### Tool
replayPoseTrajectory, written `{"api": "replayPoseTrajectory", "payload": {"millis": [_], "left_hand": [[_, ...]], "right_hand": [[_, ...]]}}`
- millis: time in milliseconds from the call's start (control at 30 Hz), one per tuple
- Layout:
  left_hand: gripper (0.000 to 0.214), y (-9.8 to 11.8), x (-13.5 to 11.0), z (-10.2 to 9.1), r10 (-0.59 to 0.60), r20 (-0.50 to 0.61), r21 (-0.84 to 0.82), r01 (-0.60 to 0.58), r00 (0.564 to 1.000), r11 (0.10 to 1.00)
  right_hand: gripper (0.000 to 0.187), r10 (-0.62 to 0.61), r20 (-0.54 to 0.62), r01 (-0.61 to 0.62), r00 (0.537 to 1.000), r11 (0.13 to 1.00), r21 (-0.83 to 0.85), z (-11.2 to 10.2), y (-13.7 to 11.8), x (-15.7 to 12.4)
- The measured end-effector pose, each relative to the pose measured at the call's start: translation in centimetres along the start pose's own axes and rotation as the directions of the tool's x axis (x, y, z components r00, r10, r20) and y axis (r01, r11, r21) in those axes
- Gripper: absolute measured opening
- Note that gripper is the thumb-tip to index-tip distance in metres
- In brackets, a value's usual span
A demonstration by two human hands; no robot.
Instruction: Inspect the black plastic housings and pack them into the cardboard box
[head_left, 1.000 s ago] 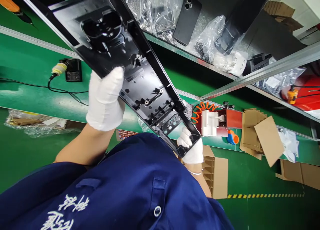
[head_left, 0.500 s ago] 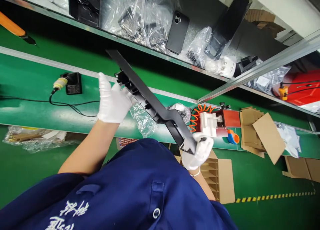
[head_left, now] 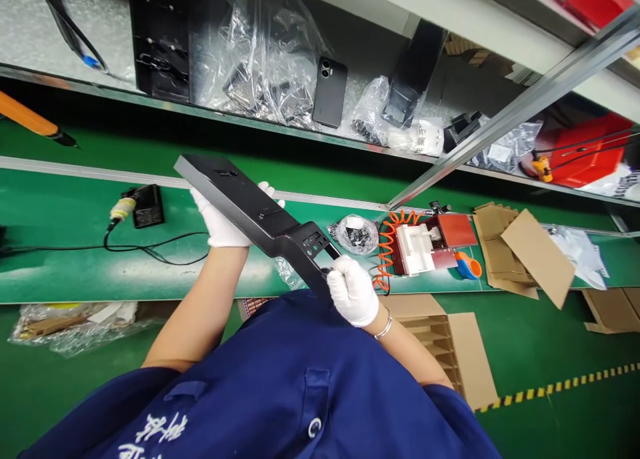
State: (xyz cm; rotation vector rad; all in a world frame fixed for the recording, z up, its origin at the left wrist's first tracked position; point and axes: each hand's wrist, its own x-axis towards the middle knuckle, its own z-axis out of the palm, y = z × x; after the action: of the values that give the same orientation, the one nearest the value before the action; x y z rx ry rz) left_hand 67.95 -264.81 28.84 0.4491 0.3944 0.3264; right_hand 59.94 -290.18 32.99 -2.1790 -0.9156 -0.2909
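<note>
A long black plastic housing (head_left: 245, 202) with a stepped bend slants across my view above the bench, its smooth outer face up. At its lower right end, near several small cutouts, my right hand (head_left: 353, 291) in a white glove has its fingers closed around the edge. Beneath the wide upper part lies my gloved left hand (head_left: 223, 229), holding it from below; the fingertips show past the far edge, and the palm is largely hidden.
On the green bench (head_left: 65, 259) are a black adapter (head_left: 149, 206) with a cable, a wrapped coil (head_left: 356, 234), a red-and-white fixture (head_left: 417, 249) with an orange air hose, and cardboard (head_left: 537, 256). Overhead, a shelf holds bags and a phone (head_left: 330, 92). An electric screwdriver (head_left: 30, 116) hangs left.
The housing has turned over from its ribbed inner side to its smooth outer face. My left hand has come under it, and my right hand has moved left with its end.
</note>
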Motion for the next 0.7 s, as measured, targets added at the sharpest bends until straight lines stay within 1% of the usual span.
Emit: {"api": "replayPoseTrajectory", "payload": {"millis": [100,133,167,200,233,267,333,367,400,433,467,500,533,567,600,633,700], "left_hand": [[0.068,0.7,0.0,0.1,0.052,-0.050,0.011,-0.051,0.997,0.999],[0.064,0.8,-0.1,0.1,0.056,-0.048,0.018,-0.055,0.997,0.998],[0.061,1.0,-0.2,0.3,0.046,-0.035,0.027,-0.045,0.998,0.999],[0.058,1.1,-0.5,0.4,0.033,-0.006,0.032,-0.033,0.999,0.999],[0.057,1.2,-0.7,0.5,0.027,0.035,0.031,-0.028,0.999,0.999],[0.057,1.2,-0.9,0.7,0.025,0.088,0.026,-0.027,0.996,0.999],[0.063,1.4,-1.4,0.9,0.054,0.197,0.002,-0.056,0.979,0.998],[0.066,1.4,-1.6,1.0,0.075,0.237,-0.010,-0.075,0.969,0.997],[0.067,1.4,-1.7,1.2,0.089,0.265,-0.013,-0.089,0.960,0.996],[0.068,1.4,-1.9,1.4,0.094,0.287,-0.009,-0.095,0.953,0.995],[0.068,1.2,-2.1,1.6,0.099,0.304,-0.007,-0.101,0.948,0.995],[0.067,1.0,-2.3,1.9,0.105,0.321,-0.010,-0.107,0.941,0.994],[0.066,0.8,-2.6,2.3,0.098,0.341,-0.015,-0.099,0.935,0.995],[0.067,0.4,-2.9,2.8,0.084,0.363,-0.025,-0.080,0.928,0.996],[0.069,0.0,-3.1,3.2,0.060,0.389,-0.036,-0.050,0.919,0.998],[0.072,-0.4,-3.3,3.7,0.022,0.416,-0.040,-0.006,0.909,0.999],[0.076,-1.2,-3.4,4.4,-0.063,0.471,-0.024,0.085,0.880,0.996]], "right_hand": [[0.016,0.145,0.067,-0.152,0.987,0.982,0.112,0.5,-0.3,0.2],[0.016,0.210,0.099,-0.225,0.973,0.958,0.177,0.6,-0.4,0.3],[0.018,0.281,0.131,-0.307,0.951,0.914,0.266,0.7,-0.5,0.5],[0.022,0.348,0.162,-0.384,0.923,0.844,0.375,0.8,-0.5,0.8],[0.027,0.404,0.188,-0.442,0.895,0.747,0.497,0.9,-0.5,1.2],[0.034,0.443,0.218,-0.474,0.870,0.628,0.617,0.9,-0.5,1.5],[0.046,0.464,0.297,-0.487,0.835,0.368,0.793,0.8,0.0,2.2],[0.052,0.452,0.346,-0.490,0.822,0.255,0.833,0.7,0.3,2.4],[0.058,0.436,0.394,-0.502,0.809,0.164,0.849,0.4,0.7,2.5],[0.064,0.419,0.437,-0.519,0.796,0.101,0.849,0.1,1.1,2.6],[0.068,0.407,0.467,-0.536,0.785,0.069,0.841,-0.3,1.4,2.6],[0.069,0.399,0.478,-0.547,0.782,0.075,0.834,-0.8,1.7,2.8],[0.068,0.388,0.479,-0.558,0.787,0.118,0.821,-1.5,1.8,3.2],[0.065,0.375,0.478,-0.570,0.795,0.189,0.800,-2.2,1.9,3.8],[0.060,0.360,0.475,-0.579,0.803,0.283,0.764,-3.0,1.9,4.7],[0.054,0.346,0.468,-0.579,0.813,0.398,0.711,-3.7,1.8,5.9],[0.039,0.319,0.429,-0.525,0.845,0.649,0.551,-5.0,1.3,9.1]]}}
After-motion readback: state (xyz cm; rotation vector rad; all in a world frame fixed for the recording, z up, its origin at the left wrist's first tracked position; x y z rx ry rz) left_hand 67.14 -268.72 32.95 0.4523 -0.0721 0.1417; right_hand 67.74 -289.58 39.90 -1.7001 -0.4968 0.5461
